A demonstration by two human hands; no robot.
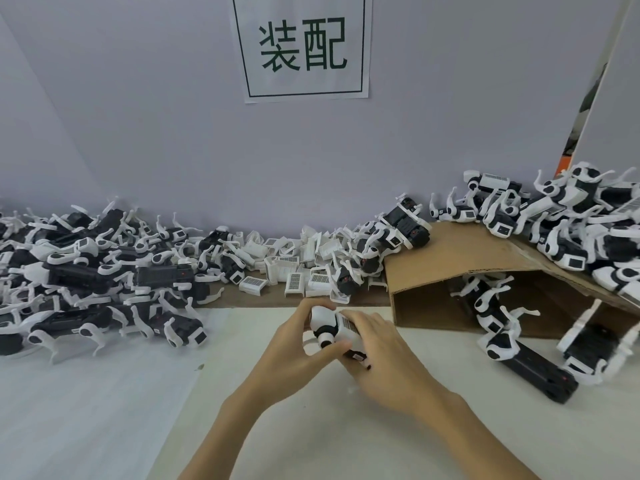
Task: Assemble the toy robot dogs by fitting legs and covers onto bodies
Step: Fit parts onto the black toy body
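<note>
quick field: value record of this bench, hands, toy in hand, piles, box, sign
left hand: left hand grips the toy dog, thumb across its lower side
right hand: right hand curled over the toy dog from the right
toy dog: toy dog, white and black, held between both hands above the table
left pile: dog pile of black and white dogs
middle: loose white covers by the wall
right: cardboard box with dogs on and under it
wall: paper sign

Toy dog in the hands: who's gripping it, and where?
Both hold the toy dog: left hand grips its rounded head end, right hand wraps over the body's top cover.
</note>
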